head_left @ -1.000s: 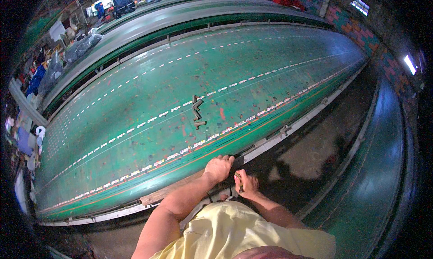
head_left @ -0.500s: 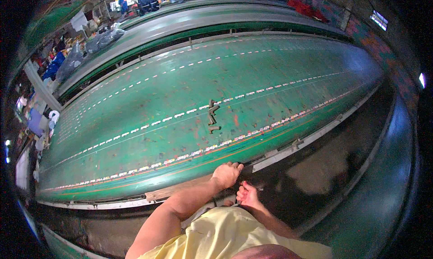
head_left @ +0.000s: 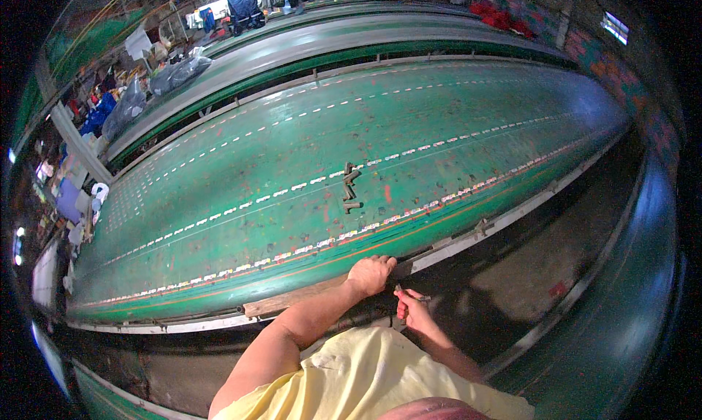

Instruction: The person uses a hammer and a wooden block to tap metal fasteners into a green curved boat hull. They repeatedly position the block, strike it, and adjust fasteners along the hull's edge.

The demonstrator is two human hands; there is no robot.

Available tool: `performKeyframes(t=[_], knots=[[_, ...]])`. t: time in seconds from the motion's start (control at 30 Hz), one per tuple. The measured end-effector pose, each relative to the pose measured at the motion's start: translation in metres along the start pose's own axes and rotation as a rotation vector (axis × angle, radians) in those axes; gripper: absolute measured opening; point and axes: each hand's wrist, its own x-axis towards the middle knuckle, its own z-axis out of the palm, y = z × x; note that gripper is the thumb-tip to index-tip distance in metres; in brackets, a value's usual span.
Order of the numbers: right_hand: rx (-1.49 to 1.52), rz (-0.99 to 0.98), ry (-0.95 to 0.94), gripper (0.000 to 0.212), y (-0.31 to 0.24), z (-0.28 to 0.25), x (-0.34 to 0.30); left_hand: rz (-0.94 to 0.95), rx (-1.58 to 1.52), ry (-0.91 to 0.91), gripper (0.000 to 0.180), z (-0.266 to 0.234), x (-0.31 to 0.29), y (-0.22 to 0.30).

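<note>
In front of me stretches a long green table (head_left: 285, 157). My left hand (head_left: 371, 274) is at its near edge, fingers curled over the right end of a wooden board (head_left: 296, 297) that lies along the edge. Just below and right of it, my right hand (head_left: 413, 308) is closed low beside the table's side. A thin, short thing juts from its fingers, too small to name. Several dark bent metal pieces (head_left: 352, 187) lie in a zigzag row on the table, beyond my left hand.
A pale metal rail (head_left: 504, 221) runs along the table's near edge. More long tables (head_left: 329, 36) stand behind, and another green surface (head_left: 607, 296) lies at right. Plastic-wrapped bundles (head_left: 179, 73) and clutter fill the far left. Red material (head_left: 501, 18) is piled at the back right.
My right hand has turned and shifted slightly right and up, and a thin thing now shows at its fingers. My left hand stays at the table edge. The view has shifted a little.
</note>
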Motion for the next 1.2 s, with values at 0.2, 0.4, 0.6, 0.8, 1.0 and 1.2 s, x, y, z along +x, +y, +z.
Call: performKeyframes(t=[0.2, 0.4, 0.6, 0.8, 1.0, 1.2], knots=[[-0.237, -0.218, 0.209, 0.042, 0.032, -0.024, -0.011, -0.03, -0.011, 0.038, 0.043, -0.004, 0.0, 0.006], [-0.661, -0.426, 0.23, 0.022, 0.01, 0.0, -0.029, 0.024, 0.025, 0.164, 0.052, 0.014, -0.005, -0.006], [-0.807, -0.875, 0.209, 0.026, 0.023, -0.008, -0.004, 0.007, -0.036, 0.085, 0.05, 0.025, 0.002, -0.013], [-1.199, -0.815, 0.281, 0.028, -0.036, 0.028, -0.042, 0.07, -0.106, 0.14, 0.052, 0.005, -0.006, -0.011], [-1.468, -0.75, 0.296, 0.03, -0.059, 0.046, -0.041, 0.03, -0.185, 0.121, 0.061, 0.0, -0.007, -0.012], [-1.639, -0.701, 0.287, 0.03, -0.061, 0.053, -0.038, -0.022, -0.194, 0.107, 0.069, -0.005, -0.009, -0.006]])
